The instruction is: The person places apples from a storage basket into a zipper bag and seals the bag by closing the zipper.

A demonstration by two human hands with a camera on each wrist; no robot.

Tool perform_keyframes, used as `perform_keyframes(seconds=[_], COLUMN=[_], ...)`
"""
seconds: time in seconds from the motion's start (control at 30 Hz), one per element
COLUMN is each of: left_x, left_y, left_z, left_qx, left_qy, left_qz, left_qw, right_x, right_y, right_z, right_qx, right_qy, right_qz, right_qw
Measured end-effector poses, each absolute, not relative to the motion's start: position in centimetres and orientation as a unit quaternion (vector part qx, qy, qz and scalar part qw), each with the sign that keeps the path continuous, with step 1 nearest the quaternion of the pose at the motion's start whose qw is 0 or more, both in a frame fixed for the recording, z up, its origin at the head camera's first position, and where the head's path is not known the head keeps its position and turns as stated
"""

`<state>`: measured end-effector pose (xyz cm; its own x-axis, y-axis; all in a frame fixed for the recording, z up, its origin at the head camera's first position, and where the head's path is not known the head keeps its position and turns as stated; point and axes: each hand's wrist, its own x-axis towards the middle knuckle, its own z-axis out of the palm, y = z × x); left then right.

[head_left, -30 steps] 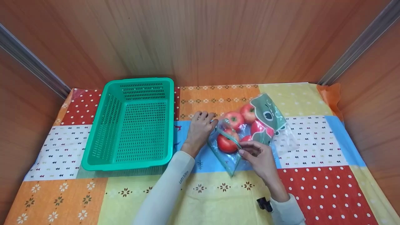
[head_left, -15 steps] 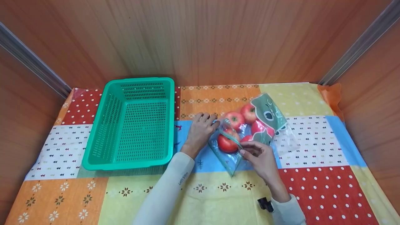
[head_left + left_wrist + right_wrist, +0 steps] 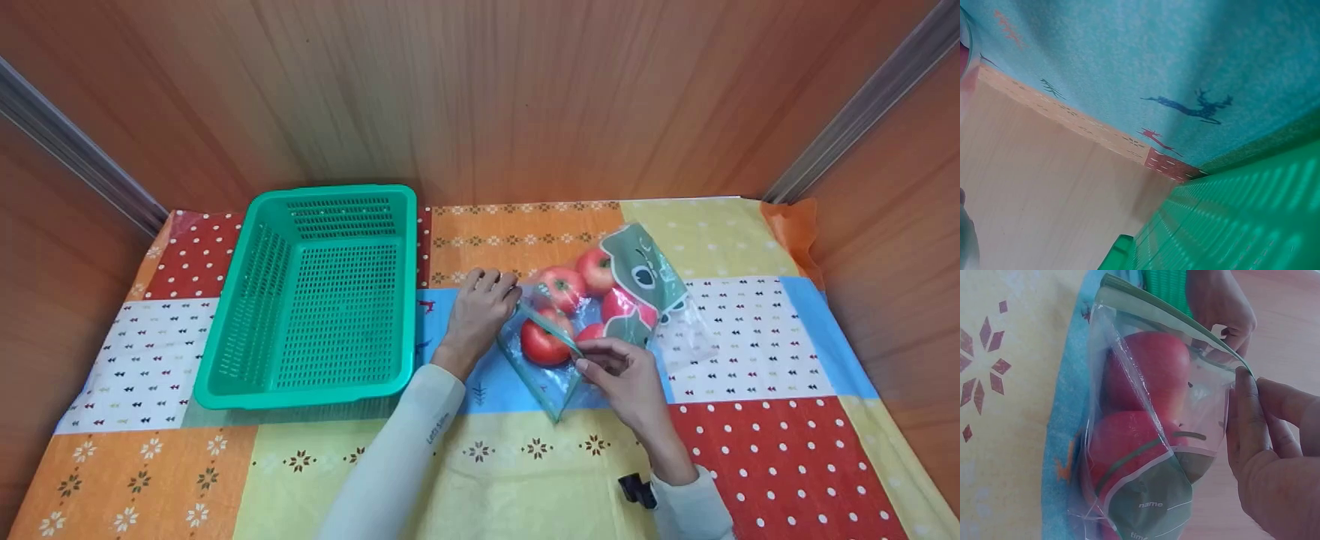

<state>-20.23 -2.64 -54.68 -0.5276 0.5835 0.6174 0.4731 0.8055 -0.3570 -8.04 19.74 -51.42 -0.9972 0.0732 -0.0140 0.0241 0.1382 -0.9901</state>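
A clear zip bag with green printing lies on the cloth, with several red apples inside. Its green-edged mouth gapes toward the person, and one apple sits just within it. My right hand pinches the upper zip edge between thumb and fingers; the right wrist view shows these fingers on the green strip. At the mouth's far left corner, my left hand holds the bag's edge with bent fingers, its fingertips partly hidden. The left wrist view mostly misses that hand.
A green perforated basket stands left of my left hand, close to the forearm. Patchwork cloth covers the table. Wooden panels rise behind it and at both sides.
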Motion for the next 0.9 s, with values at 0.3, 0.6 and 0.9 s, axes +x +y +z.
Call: perform_keyframes(seconds=[0.3,0.6,0.9], left_x=[-20.1,-20.2,-20.3], left_y=[-2.6,-2.4,-2.3], left_z=[-54.7,-54.8,-54.7], left_qx=[-0.286,-0.272,-0.248], left_qy=[-0.876,-0.878,-0.891], left_qz=[0.050,0.019,0.023], left_qw=[0.386,0.394,0.380], right_x=[-8.1,-7.7,-5.5], right_y=[19.8,19.5,18.6], right_z=[-51.4,-51.3,-51.4], right_qx=[-0.032,-0.023,0.039], right_qy=[-0.754,-0.773,-0.879], right_qz=[0.656,0.632,0.462], right_qw=[0.015,0.044,0.108])
